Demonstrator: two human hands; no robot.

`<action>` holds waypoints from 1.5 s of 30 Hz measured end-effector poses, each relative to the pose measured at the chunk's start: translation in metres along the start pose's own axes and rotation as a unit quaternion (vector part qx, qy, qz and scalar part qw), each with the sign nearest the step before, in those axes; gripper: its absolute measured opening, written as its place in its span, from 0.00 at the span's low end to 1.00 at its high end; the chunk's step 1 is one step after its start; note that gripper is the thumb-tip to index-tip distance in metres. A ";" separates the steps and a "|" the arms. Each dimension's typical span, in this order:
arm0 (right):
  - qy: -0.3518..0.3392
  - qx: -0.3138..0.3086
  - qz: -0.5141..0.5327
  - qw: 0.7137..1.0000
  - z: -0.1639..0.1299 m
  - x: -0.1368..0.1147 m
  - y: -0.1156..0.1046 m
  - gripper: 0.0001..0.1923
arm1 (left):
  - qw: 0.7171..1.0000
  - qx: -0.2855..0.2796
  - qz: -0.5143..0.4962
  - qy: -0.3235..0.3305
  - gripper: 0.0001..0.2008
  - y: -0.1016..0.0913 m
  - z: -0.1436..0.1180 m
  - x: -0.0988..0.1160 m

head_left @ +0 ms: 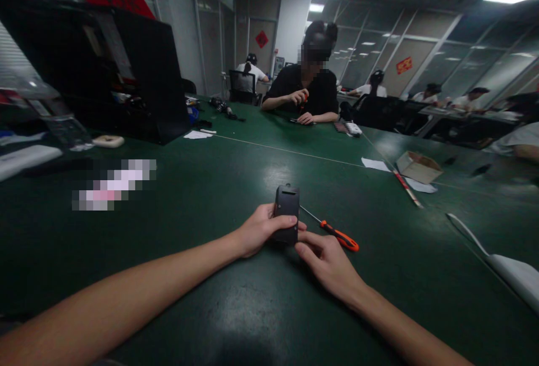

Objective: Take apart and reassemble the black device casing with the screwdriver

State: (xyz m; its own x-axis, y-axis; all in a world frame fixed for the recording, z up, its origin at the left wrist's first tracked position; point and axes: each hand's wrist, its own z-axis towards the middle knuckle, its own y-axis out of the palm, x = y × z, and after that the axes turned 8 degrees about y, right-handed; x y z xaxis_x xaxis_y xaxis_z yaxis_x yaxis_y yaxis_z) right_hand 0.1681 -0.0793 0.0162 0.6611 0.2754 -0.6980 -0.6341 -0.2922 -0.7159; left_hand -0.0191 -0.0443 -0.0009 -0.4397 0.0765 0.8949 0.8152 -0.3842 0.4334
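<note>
My left hand (261,230) is wrapped round a small black rectangular device (288,200), its thumb lying across the front face. The device stands roughly upright, with a slot near its top and small screw-like spots on the face. My right hand (326,259) is at the lower right corner of the device, thumb and forefinger closed together against it. Just beyond that hand, a screwdriver (339,236) with an orange and black handle lies on the green table (189,304). Its thin shaft points up and left toward the device.
Across the table a person (301,85) in black works with an orange-handled tool. At the left stand a large black open box (138,74) and a clear plastic bottle (63,113). A small cardboard box (419,167) and a red stick (406,187) lie at the right.
</note>
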 end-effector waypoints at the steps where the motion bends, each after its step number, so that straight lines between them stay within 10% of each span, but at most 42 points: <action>1: -0.029 0.019 -0.062 0.997 -0.002 0.005 -0.006 0.16 | 1.000 0.012 -0.017 -0.006 0.22 -0.002 0.001 0.001; 6: -0.068 0.198 -0.343 0.916 -0.010 0.044 -0.042 0.20 | 0.999 0.018 -0.019 -0.022 0.24 -0.014 0.009 0.009; 16: -0.004 0.117 -0.101 0.988 -0.016 0.031 -0.048 0.12 | 0.999 0.038 0.013 0.002 0.23 -0.017 0.016 0.011; 45: -0.023 0.155 -0.061 0.986 -0.024 0.013 -0.031 0.14 | 0.997 0.075 0.024 0.002 0.15 -0.015 0.013 0.010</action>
State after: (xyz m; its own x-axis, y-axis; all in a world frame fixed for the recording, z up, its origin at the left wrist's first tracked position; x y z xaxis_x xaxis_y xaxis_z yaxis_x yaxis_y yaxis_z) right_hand 0.2058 -0.0888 0.0300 0.7258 0.3352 -0.6008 -0.6476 0.0384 -0.7610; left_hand -0.0309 -0.0257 0.0029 -0.4007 0.0575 0.9144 0.8821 -0.2456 0.4019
